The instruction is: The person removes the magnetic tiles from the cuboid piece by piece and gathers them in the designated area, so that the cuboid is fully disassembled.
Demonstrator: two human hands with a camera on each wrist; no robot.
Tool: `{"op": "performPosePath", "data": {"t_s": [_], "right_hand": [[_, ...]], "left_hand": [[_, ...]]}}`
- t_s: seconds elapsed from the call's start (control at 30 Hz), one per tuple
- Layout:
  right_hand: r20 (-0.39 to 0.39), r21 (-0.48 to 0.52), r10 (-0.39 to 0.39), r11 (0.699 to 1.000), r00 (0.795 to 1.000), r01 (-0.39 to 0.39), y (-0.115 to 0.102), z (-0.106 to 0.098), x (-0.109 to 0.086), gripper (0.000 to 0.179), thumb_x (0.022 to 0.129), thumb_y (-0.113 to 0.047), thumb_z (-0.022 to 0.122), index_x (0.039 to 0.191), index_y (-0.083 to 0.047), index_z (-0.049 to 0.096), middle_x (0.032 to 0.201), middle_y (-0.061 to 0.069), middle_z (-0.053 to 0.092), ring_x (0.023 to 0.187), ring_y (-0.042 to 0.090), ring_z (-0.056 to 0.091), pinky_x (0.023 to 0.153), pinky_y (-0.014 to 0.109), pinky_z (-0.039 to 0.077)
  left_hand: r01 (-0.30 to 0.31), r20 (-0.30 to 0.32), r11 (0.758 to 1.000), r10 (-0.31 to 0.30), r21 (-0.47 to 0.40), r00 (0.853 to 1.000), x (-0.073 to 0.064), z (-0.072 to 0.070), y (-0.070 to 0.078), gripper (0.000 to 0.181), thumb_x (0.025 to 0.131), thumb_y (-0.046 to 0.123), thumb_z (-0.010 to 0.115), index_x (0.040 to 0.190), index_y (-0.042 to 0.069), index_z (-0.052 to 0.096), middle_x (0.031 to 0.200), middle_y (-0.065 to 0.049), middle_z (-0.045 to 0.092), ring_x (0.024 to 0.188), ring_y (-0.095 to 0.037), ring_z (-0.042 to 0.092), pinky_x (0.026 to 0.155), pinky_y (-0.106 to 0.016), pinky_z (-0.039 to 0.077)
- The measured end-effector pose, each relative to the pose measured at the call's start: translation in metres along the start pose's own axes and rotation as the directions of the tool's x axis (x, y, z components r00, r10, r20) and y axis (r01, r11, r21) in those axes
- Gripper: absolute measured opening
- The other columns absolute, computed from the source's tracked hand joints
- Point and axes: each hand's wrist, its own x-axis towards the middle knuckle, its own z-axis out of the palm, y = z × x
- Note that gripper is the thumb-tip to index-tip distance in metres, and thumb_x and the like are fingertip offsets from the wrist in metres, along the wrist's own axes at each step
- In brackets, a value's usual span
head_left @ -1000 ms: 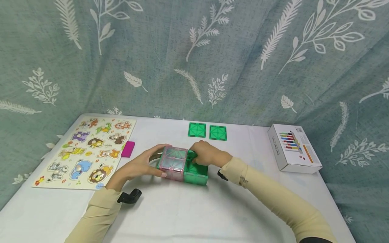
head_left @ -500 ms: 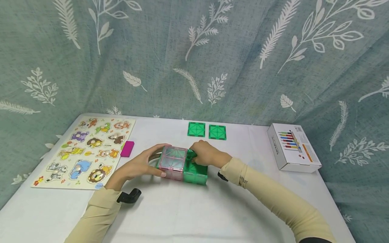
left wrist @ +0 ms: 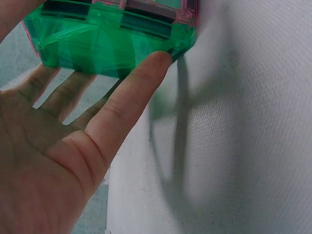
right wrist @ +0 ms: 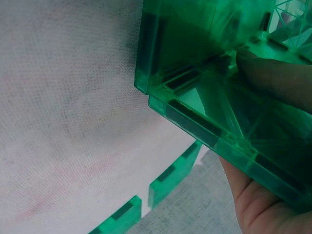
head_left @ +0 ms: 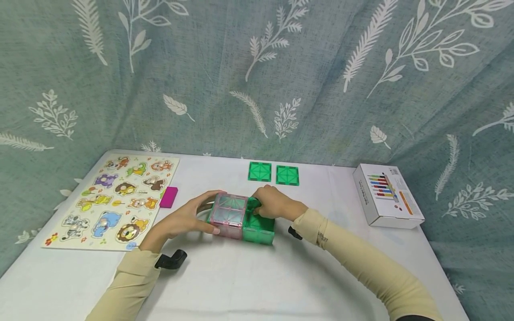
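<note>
A block built of clear magnetic tiles stands on the white cloth: a pink-topped cube joined to a green open-topped box on its right. My left hand holds the cube from its left, thumb at the near corner and fingers round the far side. In the left wrist view the thumb lies against a green side tile. With my right hand I pinch the box's far green tile; the thumb is inside the box and the other fingers are outside, partly hidden behind the tile.
Two loose green square tiles lie behind the block. On the left are an animal puzzle board and a magenta block at its edge. A white box with an abacus picture stands at the right. A patterned curtain hangs behind.
</note>
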Motion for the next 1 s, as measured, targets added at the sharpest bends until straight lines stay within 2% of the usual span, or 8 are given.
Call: {"op": "performPosePath", "data": {"t_s": [0.33, 0.43, 0.57, 0.67, 0.73, 0.87, 1.0], "right_hand": [[0.001, 0.036, 0.002, 0.999, 1.0, -0.002, 0.003, 0.0, 0.0, 0.008, 0.09, -0.012, 0.075, 0.088, -0.005, 0.075, 0.055, -0.007, 0.027, 0.054, 0.01, 0.022, 0.054, 0.023, 0.025], [-0.004, 0.053, 0.006, 0.999, 1.0, -0.005, 0.005, -0.001, -0.001, 0.01, 0.091, -0.013, 0.074, 0.084, -0.006, 0.073, 0.054, -0.007, 0.027, 0.052, 0.009, 0.023, 0.054, 0.023, 0.026], [-0.008, 0.084, -0.003, 0.996, 1.0, 0.003, 0.008, -0.002, -0.002, 0.032, 0.092, -0.013, 0.073, 0.066, -0.011, 0.054, 0.055, -0.006, 0.027, 0.052, 0.009, 0.024, 0.055, 0.022, 0.027], [-0.007, 0.112, -0.006, 0.994, 1.0, 0.006, 0.01, -0.002, -0.004, 0.044, 0.093, -0.012, 0.072, 0.062, -0.015, 0.04, 0.056, -0.006, 0.028, 0.053, 0.009, 0.024, 0.056, 0.021, 0.028], [-0.008, 0.127, 0.003, 0.992, 1.0, -0.002, 0.012, -0.002, -0.005, 0.046, 0.093, -0.013, 0.071, 0.062, -0.016, 0.038, 0.056, -0.006, 0.029, 0.052, 0.009, 0.025, 0.056, 0.02, 0.028], [-0.027, 0.157, 0.038, 0.987, 0.999, -0.033, 0.017, -0.003, -0.009, 0.048, 0.093, -0.016, 0.073, 0.062, -0.016, 0.036, 0.056, -0.005, 0.026, 0.053, 0.011, 0.024, 0.057, 0.022, 0.028], [-0.057, 0.193, 0.1, 0.977, 0.993, -0.087, 0.025, -0.004, -0.014, 0.036, 0.091, -0.018, 0.074, 0.066, -0.014, 0.049, 0.058, -0.004, 0.04, 0.054, 0.011, 0.034, 0.057, 0.022, 0.034]], "left_hand": [[0.0, -0.005, 1.0, 0.0, 0.005, 1.0, -0.001, 0.001, 0.002, 0.098, 0.072, 0.02, 0.089, 0.154, 0.026, 0.036, 0.16, -0.01, 0.039, 0.151, -0.041, 0.03, 0.121, -0.065, 0.022], [0.001, -0.004, 1.0, -0.001, 0.011, 1.0, -0.001, 0.001, 0.002, 0.098, 0.072, 0.021, 0.089, 0.154, 0.026, 0.036, 0.16, -0.01, 0.039, 0.151, -0.041, 0.029, 0.121, -0.065, 0.023], [0.001, -0.008, 1.0, -0.001, 0.013, 1.0, -0.001, 0.001, 0.002, 0.097, 0.072, 0.02, 0.09, 0.153, 0.026, 0.036, 0.159, -0.01, 0.04, 0.151, -0.041, 0.03, 0.121, -0.065, 0.023], [0.004, -0.01, 1.0, -0.003, 0.011, 1.0, -0.001, 0.002, 0.002, 0.097, 0.072, 0.02, 0.09, 0.153, 0.025, 0.037, 0.159, -0.01, 0.04, 0.151, -0.042, 0.03, 0.121, -0.065, 0.023], [0.005, -0.009, 1.0, -0.005, 0.011, 1.0, -0.001, 0.002, 0.001, 0.097, 0.072, 0.02, 0.09, 0.153, 0.024, 0.036, 0.159, -0.011, 0.04, 0.151, -0.042, 0.03, 0.122, -0.064, 0.023], [0.005, -0.007, 1.0, -0.005, 0.005, 1.0, 0.0, 0.003, 0.001, 0.099, 0.071, 0.019, 0.09, 0.153, 0.022, 0.036, 0.159, -0.012, 0.04, 0.151, -0.042, 0.03, 0.122, -0.063, 0.023], [0.001, -0.01, 1.0, -0.001, 0.008, 1.0, 0.0, 0.002, 0.002, 0.099, 0.071, 0.018, 0.09, 0.153, 0.022, 0.036, 0.158, -0.012, 0.041, 0.151, -0.041, 0.031, 0.122, -0.064, 0.023]]}}
